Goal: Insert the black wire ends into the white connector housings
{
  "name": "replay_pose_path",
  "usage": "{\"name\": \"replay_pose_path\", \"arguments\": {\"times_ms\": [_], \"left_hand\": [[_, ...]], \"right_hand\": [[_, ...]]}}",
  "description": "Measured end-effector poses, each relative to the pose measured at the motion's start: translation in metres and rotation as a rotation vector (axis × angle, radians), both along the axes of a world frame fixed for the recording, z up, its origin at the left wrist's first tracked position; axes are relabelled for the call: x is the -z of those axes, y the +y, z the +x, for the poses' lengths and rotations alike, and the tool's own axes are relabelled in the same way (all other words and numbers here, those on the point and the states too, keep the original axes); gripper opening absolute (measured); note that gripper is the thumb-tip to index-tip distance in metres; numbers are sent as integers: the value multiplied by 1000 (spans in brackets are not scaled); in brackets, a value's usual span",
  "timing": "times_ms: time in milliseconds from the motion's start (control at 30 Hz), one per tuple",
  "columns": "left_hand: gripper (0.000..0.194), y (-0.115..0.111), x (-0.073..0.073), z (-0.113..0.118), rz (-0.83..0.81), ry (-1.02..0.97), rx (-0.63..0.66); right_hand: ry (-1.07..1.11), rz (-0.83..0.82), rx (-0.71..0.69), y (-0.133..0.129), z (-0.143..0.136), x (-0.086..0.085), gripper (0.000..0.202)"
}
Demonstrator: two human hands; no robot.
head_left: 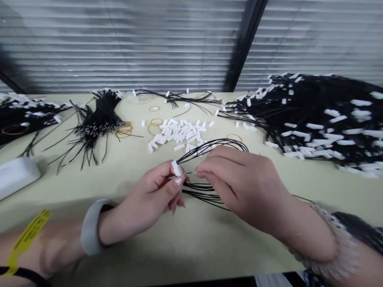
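Note:
A white plastic connector housing (176,168) is pinched between the thumb and fingers of my left hand (160,187). Several thin black wires (203,187) run from that side toward the right, some looping above my fingers and some below. My right hand (239,179) is closed, its thumb and forefinger pinching a thin wire with a metal tip (189,173). That tip points left at the housing's face; whether it has entered a hole I cannot tell. The palm side of my right hand and part of the wires are hidden.
Loose white housings (182,133) lie heaped behind my hands, with yellow rubber bands (124,130) around. A bundle of black wires (98,115) lies back left, a large pile of wires with white connectors (314,119) at right. A white device (18,175) sits at the left edge.

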State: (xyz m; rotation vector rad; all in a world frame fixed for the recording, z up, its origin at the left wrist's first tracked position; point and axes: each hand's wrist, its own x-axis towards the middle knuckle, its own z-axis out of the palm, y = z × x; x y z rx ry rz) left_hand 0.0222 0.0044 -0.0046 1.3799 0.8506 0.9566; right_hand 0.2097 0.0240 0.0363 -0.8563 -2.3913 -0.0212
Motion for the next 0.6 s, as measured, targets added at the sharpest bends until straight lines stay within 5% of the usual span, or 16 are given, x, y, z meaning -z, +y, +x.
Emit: {"name": "replay_pose_path", "arguments": {"times_ms": [600], "left_hand": [[17, 0, -1, -1, -31, 22, 12]], "right_hand": [[-3, -15, -40, 0, 4, 0, 16]]}}
